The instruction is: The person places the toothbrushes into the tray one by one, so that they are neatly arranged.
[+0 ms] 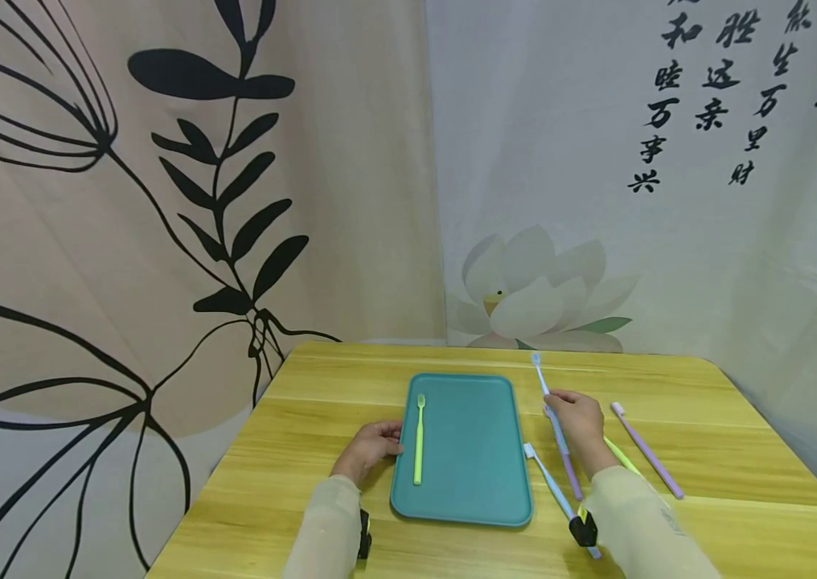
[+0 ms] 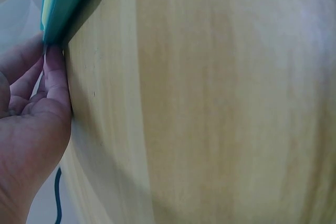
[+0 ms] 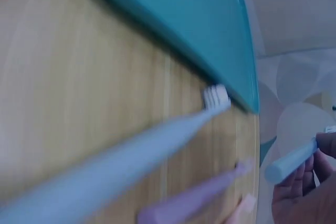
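My right hand (image 1: pixel 578 422) pinches a light blue toothbrush (image 1: pixel 540 374), its bristle head pointing to the far edge. In the right wrist view its handle (image 3: pixel 291 161) sticks out from the fingers, raised above the table. On the left, my left hand (image 1: pixel 372 446) grips the left rim of a teal tray (image 1: pixel 470 450), thumb and fingers at the edge in the left wrist view (image 2: pixel 39 93). A yellow-green toothbrush (image 1: pixel 419 442) lies lengthwise in the tray's left part. Below the raised brush lies a purple toothbrush (image 1: pixel 572 479), partly covered by it in the head view.
Another blue toothbrush (image 1: pixel 553 486) lies right of the tray, partly behind the right wrist's black mount (image 1: pixel 584 531). A yellow-green toothbrush (image 1: pixel 621 455) passes under the right forearm. Farther right is a second purple toothbrush (image 1: pixel 647 450). Printed curtains hang behind the wooden table (image 1: pixel 271 466).
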A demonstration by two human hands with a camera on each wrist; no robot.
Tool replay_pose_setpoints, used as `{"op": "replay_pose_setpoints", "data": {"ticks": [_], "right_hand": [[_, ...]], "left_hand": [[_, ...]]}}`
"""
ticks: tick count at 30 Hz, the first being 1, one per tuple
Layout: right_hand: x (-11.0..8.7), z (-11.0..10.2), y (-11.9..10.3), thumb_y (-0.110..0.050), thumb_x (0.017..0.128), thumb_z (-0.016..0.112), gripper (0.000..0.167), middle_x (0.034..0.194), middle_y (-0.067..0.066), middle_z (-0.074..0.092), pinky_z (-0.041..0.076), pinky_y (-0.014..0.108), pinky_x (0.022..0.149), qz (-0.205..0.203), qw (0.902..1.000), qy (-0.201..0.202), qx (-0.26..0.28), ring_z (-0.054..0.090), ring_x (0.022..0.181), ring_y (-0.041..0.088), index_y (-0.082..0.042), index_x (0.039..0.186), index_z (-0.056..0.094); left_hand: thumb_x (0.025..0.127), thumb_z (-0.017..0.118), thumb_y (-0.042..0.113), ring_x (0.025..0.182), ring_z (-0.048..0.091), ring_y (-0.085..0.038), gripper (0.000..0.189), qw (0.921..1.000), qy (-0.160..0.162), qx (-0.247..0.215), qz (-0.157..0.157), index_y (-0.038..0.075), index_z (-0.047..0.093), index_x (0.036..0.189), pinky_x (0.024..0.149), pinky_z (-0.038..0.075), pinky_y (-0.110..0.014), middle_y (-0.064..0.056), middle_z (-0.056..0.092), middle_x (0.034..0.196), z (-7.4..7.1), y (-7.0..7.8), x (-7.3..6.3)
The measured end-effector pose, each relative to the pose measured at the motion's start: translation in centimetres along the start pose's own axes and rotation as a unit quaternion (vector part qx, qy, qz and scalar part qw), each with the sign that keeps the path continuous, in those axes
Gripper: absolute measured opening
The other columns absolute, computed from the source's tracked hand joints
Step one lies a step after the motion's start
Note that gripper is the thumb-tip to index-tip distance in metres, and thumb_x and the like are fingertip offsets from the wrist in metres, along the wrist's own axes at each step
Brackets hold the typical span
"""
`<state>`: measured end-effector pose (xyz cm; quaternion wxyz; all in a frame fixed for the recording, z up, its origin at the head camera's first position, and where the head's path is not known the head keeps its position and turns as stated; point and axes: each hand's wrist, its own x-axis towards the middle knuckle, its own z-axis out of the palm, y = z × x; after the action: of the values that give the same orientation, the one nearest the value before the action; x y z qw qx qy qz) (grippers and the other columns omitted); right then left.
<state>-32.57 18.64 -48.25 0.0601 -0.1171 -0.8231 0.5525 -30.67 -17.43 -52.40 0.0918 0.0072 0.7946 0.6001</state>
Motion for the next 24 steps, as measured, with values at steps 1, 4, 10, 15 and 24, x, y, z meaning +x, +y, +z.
{"op": "replay_pose_setpoints", "data": {"ticks": [1,4,10,15,24], "right_hand": [[-0.1,0.4,-0.2,-0.028,0.097,0.061,0.041,0.125,0.023,0.063,0.051,0.038,0.082,0.003,1.0,-0.001,0.002,0.058,0.11,0.034,0.002,0.125,0.065],[-0.3,1.5,-0.5,-0.026,0.096,0.062,0.04,0.121,0.022,0.065,0.051,0.031,0.076,0.003,1.0,-0.002,0.007,0.06,0.103,0.029,0.003,0.123,0.067],[-1.0,3.7,-1.0,-0.021,0.096,0.063,0.035,0.113,0.022,0.067,0.055,0.03,0.068,0.005,0.9996,-0.011,0.027,0.064,0.091,0.026,0.004,0.12,0.068],[-1.6,5.3,-1.3,-0.018,0.095,0.063,0.033,0.112,0.022,0.066,0.054,0.032,0.068,0.028,0.9986,-0.02,0.04,0.063,0.085,0.023,0.003,0.119,0.068],[-2.7,8.4,-1.1,-0.014,0.094,0.063,0.03,0.106,0.019,0.068,0.052,0.029,0.063,0.026,0.9988,-0.019,0.036,0.061,0.08,0.02,0.005,0.116,0.069]], "left_hand": [[0.086,0.066,-0.011,0.104,0.056,-0.025,0.048,1.0,0.0,-0.001,0.0,-0.012,0.055,0.132,0.091,0.051,-0.037,-0.018,0.062,0.114,0.0,0.0,0.0],[0.085,0.066,-0.011,0.104,0.056,-0.025,0.048,1.0,0.001,0.0,0.0,-0.012,0.055,0.132,0.091,0.051,-0.036,-0.018,0.062,0.114,0.0,0.1,0.0],[0.086,0.066,-0.011,0.105,0.056,-0.026,0.048,1.0,0.0,0.003,0.001,-0.012,0.055,0.132,0.091,0.05,-0.036,-0.019,0.062,0.115,0.0,0.1,-0.1],[0.086,0.065,-0.011,0.104,0.056,-0.025,0.048,1.0,-0.001,0.001,0.006,-0.012,0.054,0.132,0.091,0.051,-0.037,-0.019,0.062,0.115,0.0,0.0,-0.1],[0.085,0.065,-0.011,0.103,0.056,-0.025,0.048,1.0,-0.001,-0.001,0.006,-0.012,0.055,0.132,0.09,0.051,-0.036,-0.018,0.063,0.114,0.0,-0.1,-0.1]]}}
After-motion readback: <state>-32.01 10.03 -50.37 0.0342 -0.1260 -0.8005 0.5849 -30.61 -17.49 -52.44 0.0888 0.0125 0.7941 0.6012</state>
